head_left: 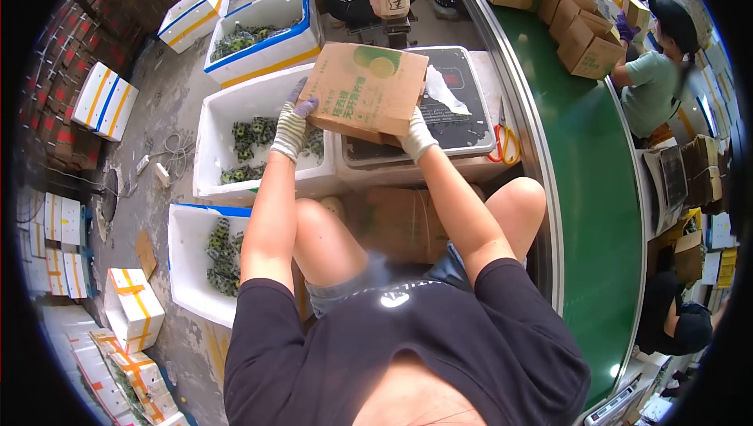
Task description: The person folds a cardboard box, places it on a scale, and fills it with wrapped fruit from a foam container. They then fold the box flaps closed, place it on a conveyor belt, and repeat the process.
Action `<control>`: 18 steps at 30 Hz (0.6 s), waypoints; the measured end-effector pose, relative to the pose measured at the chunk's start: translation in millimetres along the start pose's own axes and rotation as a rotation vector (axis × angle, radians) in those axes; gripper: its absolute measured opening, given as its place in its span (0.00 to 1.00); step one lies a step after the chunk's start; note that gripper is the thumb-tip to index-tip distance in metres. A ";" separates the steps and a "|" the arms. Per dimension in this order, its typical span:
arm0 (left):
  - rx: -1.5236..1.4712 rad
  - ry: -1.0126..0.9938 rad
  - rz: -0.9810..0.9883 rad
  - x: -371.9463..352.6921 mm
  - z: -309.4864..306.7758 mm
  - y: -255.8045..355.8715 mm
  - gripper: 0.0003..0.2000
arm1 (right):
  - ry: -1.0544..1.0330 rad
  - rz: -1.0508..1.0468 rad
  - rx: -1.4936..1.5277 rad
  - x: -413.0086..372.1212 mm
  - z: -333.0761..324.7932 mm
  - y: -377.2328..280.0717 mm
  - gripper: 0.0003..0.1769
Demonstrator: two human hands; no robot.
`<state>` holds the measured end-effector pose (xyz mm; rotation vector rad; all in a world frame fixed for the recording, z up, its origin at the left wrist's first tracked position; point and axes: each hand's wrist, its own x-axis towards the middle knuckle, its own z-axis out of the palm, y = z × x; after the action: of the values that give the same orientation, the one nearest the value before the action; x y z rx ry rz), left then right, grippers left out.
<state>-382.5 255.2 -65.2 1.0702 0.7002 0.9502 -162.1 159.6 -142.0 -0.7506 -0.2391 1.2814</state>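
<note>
A closed brown cardboard box (365, 89) with green print is held between my two gloved hands, tilted above the scale (463, 128). My left hand (292, 121) grips its left side, fingers along the edge. At the lower right corner, my right hand (418, 137) holds the box, its fingertips partly hidden. White paper or plastic (445, 90) lies on the scale's dark plate. Left of the scale, a white foam box (216, 143) contains dark green netted bundles (252, 137). Scissors with orange-red handles (508, 143) lie at the scale's right.
A green conveyor (592, 214) with a metal rail runs along the right, carrying open cardboard boxes (588, 45). Beyond it are a co-worker (663, 73) and another person (678, 316). More foam boxes (259, 38) stand at the left, with a cable (179, 151) on the floor.
</note>
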 end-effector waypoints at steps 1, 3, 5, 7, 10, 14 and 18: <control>-0.017 -0.014 -0.024 -3.0 3.6 2.8 0.32 | -0.027 -0.105 0.046 1.0 2.6 8.4 0.22; -0.046 -0.041 -0.069 -8.5 7.6 7.8 0.32 | -0.040 0.141 0.162 -8.9 3.6 -5.3 0.22; 0.008 -0.030 0.006 -5.6 3.4 4.8 0.30 | -0.054 0.209 0.131 -12.0 5.1 -22.2 0.22; 0.046 -0.028 0.048 -8.7 7.0 4.0 0.29 | -0.050 0.106 -0.052 -15.5 -4.7 -35.6 0.24; 0.092 -0.010 0.044 -7.3 3.9 0.6 0.28 | 0.271 0.029 0.022 -50.2 -15.0 -59.4 0.23; 0.053 -0.010 -0.043 -10.2 6.4 -0.2 0.28 | 0.357 -0.634 -0.411 -44.8 -10.0 -74.8 0.28; 0.152 0.037 0.117 2.7 4.7 -23.4 0.29 | 0.065 -0.475 -0.690 -4.2 -15.9 -69.1 0.32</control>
<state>-370.4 251.6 -85.7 1.2409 0.7556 1.0316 -100.9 143.5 -109.7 -1.2281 -0.7819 0.7062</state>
